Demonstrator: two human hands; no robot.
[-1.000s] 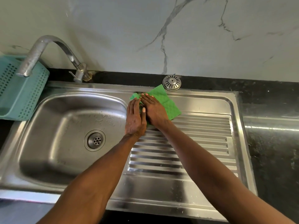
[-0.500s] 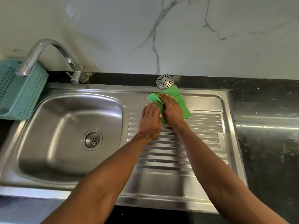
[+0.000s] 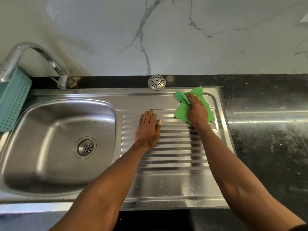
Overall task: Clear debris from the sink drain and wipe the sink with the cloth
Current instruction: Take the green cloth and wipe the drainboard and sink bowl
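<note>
The right hand (image 3: 197, 110) lies flat with straight fingers on the green cloth (image 3: 180, 110), pressing it onto the far right corner of the steel sink's (image 3: 50, 185) ribbed drainboard (image 3: 175, 157), at about 1 o'clock in the view. The cloth is crumpled at its far edge and spreads out on both sides of the hand. The left hand (image 3: 147, 129) rests palm-down on the ribs near the middle of the view, fingers straight and together, holding nothing — it sits apart from the cloth, just right of the basin.

The drain (image 3: 85, 147) sits in the basin floor at about 9 o'clock; no debris is plain on it. A round slotted strainer cover (image 3: 156, 82) lies on the black counter (image 3: 266, 147) behind the drainboard at 12 o'clock. The curved tap (image 3: 38, 54) stands at 10 o'clock, its spout end over a teal perforated basket (image 3: 13, 100) at the left edge — the white marble wall (image 3: 166, 34) rises behind.
</note>
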